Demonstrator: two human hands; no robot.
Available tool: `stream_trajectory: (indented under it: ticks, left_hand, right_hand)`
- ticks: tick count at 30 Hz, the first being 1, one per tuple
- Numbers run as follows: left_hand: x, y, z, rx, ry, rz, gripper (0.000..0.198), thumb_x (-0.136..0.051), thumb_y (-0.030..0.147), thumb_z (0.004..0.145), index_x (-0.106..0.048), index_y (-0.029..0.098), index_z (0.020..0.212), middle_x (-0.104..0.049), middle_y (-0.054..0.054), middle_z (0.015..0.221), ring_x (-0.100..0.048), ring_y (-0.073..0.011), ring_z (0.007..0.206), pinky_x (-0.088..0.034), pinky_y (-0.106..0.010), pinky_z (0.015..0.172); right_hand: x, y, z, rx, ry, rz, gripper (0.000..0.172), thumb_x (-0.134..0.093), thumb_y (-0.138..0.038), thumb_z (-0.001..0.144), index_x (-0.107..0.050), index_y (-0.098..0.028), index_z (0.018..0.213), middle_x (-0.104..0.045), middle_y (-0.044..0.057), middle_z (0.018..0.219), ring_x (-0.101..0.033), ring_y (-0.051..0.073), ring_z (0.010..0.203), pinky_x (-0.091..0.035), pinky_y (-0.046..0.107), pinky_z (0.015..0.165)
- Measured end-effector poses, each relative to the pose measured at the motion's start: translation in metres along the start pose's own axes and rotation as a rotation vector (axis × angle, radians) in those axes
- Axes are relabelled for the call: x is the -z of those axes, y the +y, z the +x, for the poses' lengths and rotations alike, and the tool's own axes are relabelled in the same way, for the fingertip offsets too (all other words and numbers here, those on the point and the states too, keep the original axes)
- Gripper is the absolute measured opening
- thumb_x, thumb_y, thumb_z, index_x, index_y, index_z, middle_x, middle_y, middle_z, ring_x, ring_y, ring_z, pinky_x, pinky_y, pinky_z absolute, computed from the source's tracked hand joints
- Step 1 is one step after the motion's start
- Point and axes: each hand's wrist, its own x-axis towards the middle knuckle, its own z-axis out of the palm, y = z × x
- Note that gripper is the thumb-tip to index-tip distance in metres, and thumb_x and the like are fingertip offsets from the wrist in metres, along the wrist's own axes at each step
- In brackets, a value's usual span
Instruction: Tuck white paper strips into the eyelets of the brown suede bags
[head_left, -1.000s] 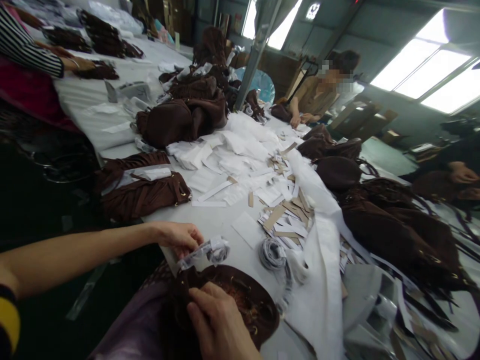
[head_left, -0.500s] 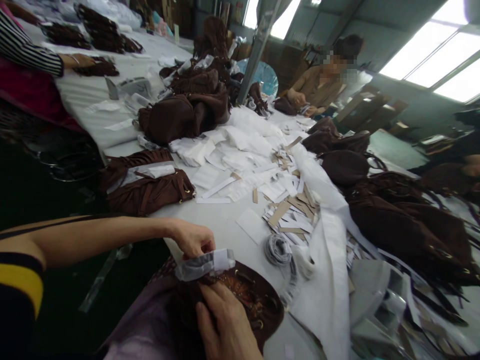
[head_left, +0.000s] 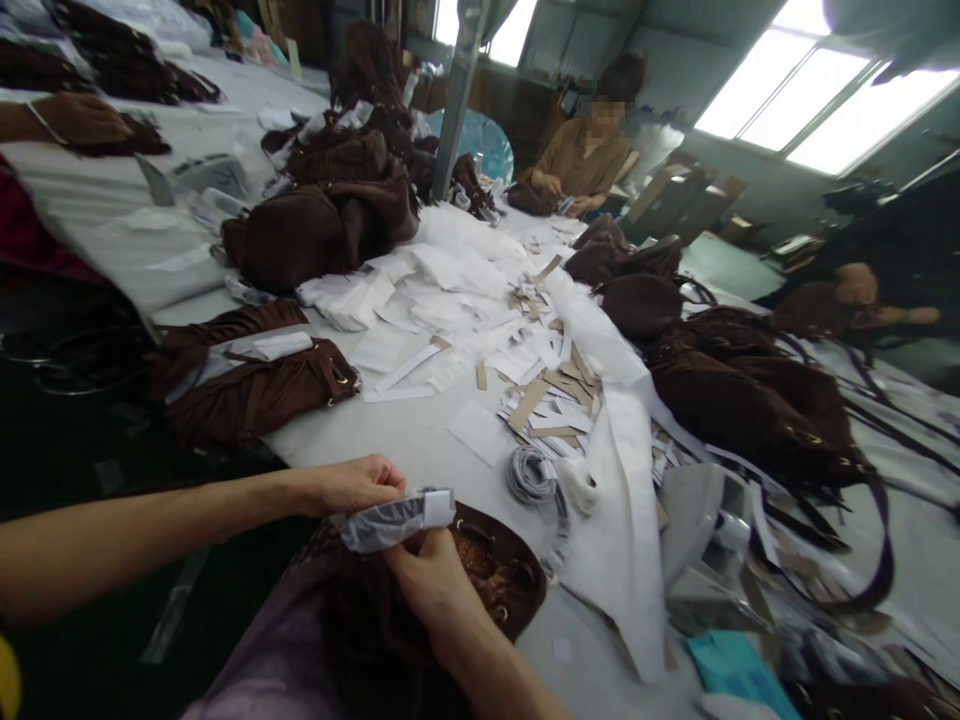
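Fingers (head_left: 384, 474) pinch plastic (head_left: 381, 524) beside a littered white table (head_left: 409, 428), windows (head_left: 877, 115) beyond.

One head-worn camera looks forward and down across the table (head_left: 397, 425)

Metal pole (head_left: 459, 100): 12 o'clock. Translucent blue plastic (head_left: 487, 145), beside pole: 12 o'clock. Co-worker (head_left: 589, 160), brown top: 1 o'clock. Cardboard boxes (head_left: 679, 200), bright windows (head_left: 806, 100): 2 o'clock.

The left hand (head_left: 352, 485) and right hand (head_left: 435, 580) are ungloved, both forearms (head_left: 172, 525) bare. A rounded bit of bright yellow sleeve (head_left: 8, 680) shows, cut off by the edge. The clothing below (head_left: 262, 635) is pale purple, softly creased, darker toward its upper part.
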Motion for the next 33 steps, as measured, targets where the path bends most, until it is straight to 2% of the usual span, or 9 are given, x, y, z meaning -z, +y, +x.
stream_trajectory:
  ticks: [4,7,10,13,16,22,27,30,33]
  left_hand:
    - [0.007,0.018,0.001,0.145,-0.177,0.250,0.028,-0.060,0.036,0.072,-0.055,0.016,0.053,-0.040,0.006,0.043,-0.029,-0.0074,0.039,-0.019,-0.020,0.036]
    - [0.009,0.025,0.007,0.215,-0.216,0.334,0.024,-0.067,0.033,0.064,-0.058,0.015,0.051,-0.042,0.005,0.042,-0.031,-0.0083,0.038,-0.020,-0.021,0.036]
    - [0.005,0.026,0.013,0.201,-0.201,0.335,0.023,-0.066,0.034,0.065,-0.061,0.015,0.052,-0.042,0.005,0.041,-0.032,-0.0087,0.038,-0.023,-0.022,0.038]
    - [-0.003,0.024,0.014,0.143,-0.183,0.292,0.029,-0.057,0.039,0.074,-0.065,0.014,0.062,-0.048,0.004,0.044,-0.035,-0.0095,0.040,-0.026,-0.022,0.042]
    - [-0.012,0.019,0.013,0.092,-0.157,0.158,0.030,-0.057,0.042,0.075,-0.065,0.014,0.067,-0.052,0.003,0.049,-0.036,-0.0096,0.043,-0.026,-0.022,0.043]
    - [-0.020,0.014,0.024,0.020,0.009,0.071,0.025,-0.060,0.037,0.071,-0.057,0.015,0.060,-0.046,0.005,0.049,-0.031,-0.0080,0.044,-0.023,-0.022,0.044]
    - [-0.023,0.009,0.035,0.006,0.084,0.092,0.023,-0.053,0.034,0.072,-0.050,0.017,0.056,-0.042,0.006,0.047,-0.029,-0.0075,0.042,-0.022,-0.022,0.044]
    - [-0.022,0.006,0.038,0.018,0.119,0.123,0.024,-0.052,0.036,0.071,-0.048,0.018,0.056,-0.040,0.007,0.045,-0.028,-0.0073,0.040,-0.021,-0.022,0.042]
    - [-0.024,0.001,0.043,0.031,0.133,0.160,0.028,-0.051,0.040,0.071,-0.044,0.019,0.054,-0.036,0.008,0.043,-0.025,-0.0069,0.038,-0.018,-0.022,0.041]
  right_hand:
    - [-0.011,0.007,0.005,-0.089,-0.008,0.190,0.040,-0.080,-0.040,0.063,-0.068,-0.019,0.094,-0.070,0.002,0.079,-0.065,0.023,0.085,-0.050,0.037,0.082]
    - [-0.012,0.015,0.008,-0.170,0.054,0.255,0.049,-0.084,-0.038,0.057,-0.067,-0.018,0.098,-0.071,0.002,0.080,-0.066,0.024,0.089,-0.049,0.039,0.086]
    - [-0.009,0.019,0.007,-0.210,0.069,0.294,0.052,-0.085,-0.037,0.057,-0.065,-0.019,0.102,-0.072,0.002,0.088,-0.066,0.022,0.091,-0.047,0.039,0.091]
    - [-0.007,0.018,0.003,-0.170,0.059,0.340,0.052,-0.083,-0.038,0.061,-0.063,-0.021,0.105,-0.072,0.002,0.092,-0.064,0.023,0.097,-0.048,0.039,0.090]
    - [-0.006,0.015,-0.003,-0.123,0.075,0.396,0.055,-0.085,-0.036,0.058,-0.062,-0.021,0.106,-0.072,0.003,0.093,-0.064,0.024,0.098,-0.049,0.039,0.088]
    - [0.001,0.011,-0.007,-0.170,0.083,0.495,0.049,-0.083,-0.038,0.060,-0.064,-0.019,0.101,-0.071,0.003,0.082,-0.066,0.024,0.085,-0.051,0.037,0.079]
    - [0.005,0.015,-0.013,-0.023,0.201,0.259,0.028,-0.068,-0.045,0.074,-0.064,-0.022,0.089,-0.066,0.001,0.077,-0.063,0.021,0.080,-0.049,0.032,0.072]
    - [0.005,0.019,-0.019,0.064,0.270,-0.040,0.019,-0.057,-0.037,0.080,-0.061,-0.020,0.075,-0.059,-0.001,0.068,-0.055,0.016,0.068,-0.042,0.025,0.059]
    - [0.007,0.022,-0.024,0.118,0.298,-0.363,0.020,-0.046,-0.024,0.080,-0.052,-0.018,0.062,-0.047,-0.003,0.059,-0.043,0.011,0.057,-0.029,0.023,0.051]
